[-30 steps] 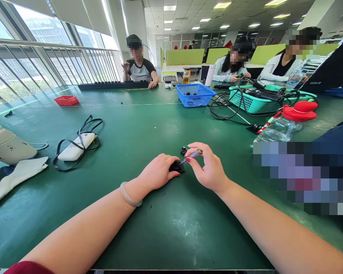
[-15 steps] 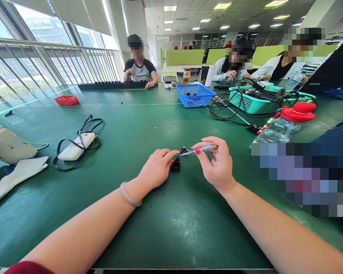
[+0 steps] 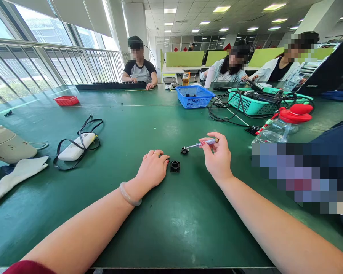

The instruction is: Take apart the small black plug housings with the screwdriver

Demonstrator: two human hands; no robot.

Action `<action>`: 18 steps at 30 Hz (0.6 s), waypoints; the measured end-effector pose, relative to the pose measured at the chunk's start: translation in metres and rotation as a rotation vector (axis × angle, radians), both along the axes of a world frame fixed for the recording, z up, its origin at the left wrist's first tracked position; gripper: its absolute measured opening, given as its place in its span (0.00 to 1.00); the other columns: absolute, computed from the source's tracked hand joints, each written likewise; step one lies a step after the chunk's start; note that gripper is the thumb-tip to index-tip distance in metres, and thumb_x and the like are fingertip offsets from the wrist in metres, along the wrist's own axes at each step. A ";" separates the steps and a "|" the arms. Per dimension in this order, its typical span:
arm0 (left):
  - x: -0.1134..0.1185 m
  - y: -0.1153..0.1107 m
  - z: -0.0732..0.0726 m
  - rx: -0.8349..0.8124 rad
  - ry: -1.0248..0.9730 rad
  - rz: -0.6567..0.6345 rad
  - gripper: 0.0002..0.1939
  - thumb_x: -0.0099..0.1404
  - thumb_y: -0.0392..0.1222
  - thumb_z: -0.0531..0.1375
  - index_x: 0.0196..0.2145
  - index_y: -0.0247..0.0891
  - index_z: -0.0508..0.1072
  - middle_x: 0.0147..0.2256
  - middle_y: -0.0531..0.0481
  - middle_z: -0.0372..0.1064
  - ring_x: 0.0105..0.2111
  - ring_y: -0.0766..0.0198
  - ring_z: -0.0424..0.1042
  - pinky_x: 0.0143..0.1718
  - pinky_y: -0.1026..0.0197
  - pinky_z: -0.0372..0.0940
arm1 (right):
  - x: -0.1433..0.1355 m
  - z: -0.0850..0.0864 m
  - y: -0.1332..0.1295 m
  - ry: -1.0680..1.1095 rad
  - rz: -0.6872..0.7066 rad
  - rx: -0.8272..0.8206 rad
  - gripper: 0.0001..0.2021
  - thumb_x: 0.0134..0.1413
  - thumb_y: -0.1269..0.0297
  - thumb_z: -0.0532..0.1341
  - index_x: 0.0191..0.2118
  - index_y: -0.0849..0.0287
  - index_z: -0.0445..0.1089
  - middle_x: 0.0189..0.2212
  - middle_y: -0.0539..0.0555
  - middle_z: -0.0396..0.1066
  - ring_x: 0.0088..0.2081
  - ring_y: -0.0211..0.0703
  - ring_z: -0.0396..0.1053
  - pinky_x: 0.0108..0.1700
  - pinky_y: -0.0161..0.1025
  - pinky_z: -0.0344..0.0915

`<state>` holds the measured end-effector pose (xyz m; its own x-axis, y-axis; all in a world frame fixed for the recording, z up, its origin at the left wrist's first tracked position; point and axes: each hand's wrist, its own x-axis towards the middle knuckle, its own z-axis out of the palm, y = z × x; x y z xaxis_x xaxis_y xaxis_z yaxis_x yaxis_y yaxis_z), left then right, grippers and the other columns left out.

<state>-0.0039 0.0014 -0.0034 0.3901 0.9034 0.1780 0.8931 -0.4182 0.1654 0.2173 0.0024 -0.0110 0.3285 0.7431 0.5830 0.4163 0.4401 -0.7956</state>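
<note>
My right hand [image 3: 218, 158] grips a small screwdriver [image 3: 208, 142] with a clear purplish handle. Its shaft points left, and the tip meets a cluster of tiny black pieces, probably screws [image 3: 184, 150]; whether they cling to the tip I cannot make out. Just nearer to me on the table lies a square black part [image 3: 175, 166] with a round opening. Close to that part's left side, my left hand [image 3: 153, 167] rests on the table with loosely bent fingers, holding nothing that shows.
Around the green table [image 3: 125, 125] are a corded white device [image 3: 77, 147], a red tray [image 3: 66, 100], a blue basket [image 3: 194, 97] and a teal basket [image 3: 247, 104] of cables. A red-capped bottle [image 3: 274, 129] stands at the right. Several people sit beyond.
My left hand has drawn back slightly left, off the black part, uncovering its round opening. The screwdriver has risen slightly and shifted right in my right hand; its tip now meets the small pieces.
</note>
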 end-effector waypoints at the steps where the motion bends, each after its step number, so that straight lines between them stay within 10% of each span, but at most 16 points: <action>1: 0.000 0.000 0.000 -0.004 -0.031 -0.015 0.21 0.74 0.43 0.46 0.50 0.39 0.77 0.53 0.40 0.70 0.53 0.49 0.67 0.57 0.44 0.64 | 0.000 0.001 0.000 0.008 -0.004 0.012 0.11 0.60 0.62 0.59 0.48 0.53 0.63 0.38 0.53 0.78 0.39 0.44 0.77 0.48 0.49 0.72; 9: 0.003 -0.006 -0.004 -0.115 -0.155 -0.318 0.29 0.69 0.52 0.58 0.65 0.46 0.62 0.66 0.41 0.57 0.67 0.44 0.52 0.67 0.39 0.53 | 0.000 -0.003 0.002 -0.039 -0.005 -0.079 0.12 0.58 0.60 0.61 0.48 0.52 0.66 0.39 0.54 0.79 0.39 0.46 0.77 0.45 0.49 0.71; 18: 0.005 -0.001 -0.006 -0.093 -0.100 -0.223 0.16 0.71 0.39 0.53 0.54 0.45 0.71 0.57 0.47 0.69 0.60 0.51 0.61 0.65 0.44 0.56 | -0.006 0.002 -0.006 -0.124 0.006 -0.069 0.13 0.58 0.61 0.59 0.49 0.53 0.65 0.35 0.53 0.77 0.36 0.46 0.76 0.38 0.44 0.70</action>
<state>0.0015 0.0001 -0.0091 0.5657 0.8116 0.1459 0.7580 -0.5815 0.2956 0.2118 -0.0033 -0.0087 0.2528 0.7843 0.5665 0.5111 0.3889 -0.7665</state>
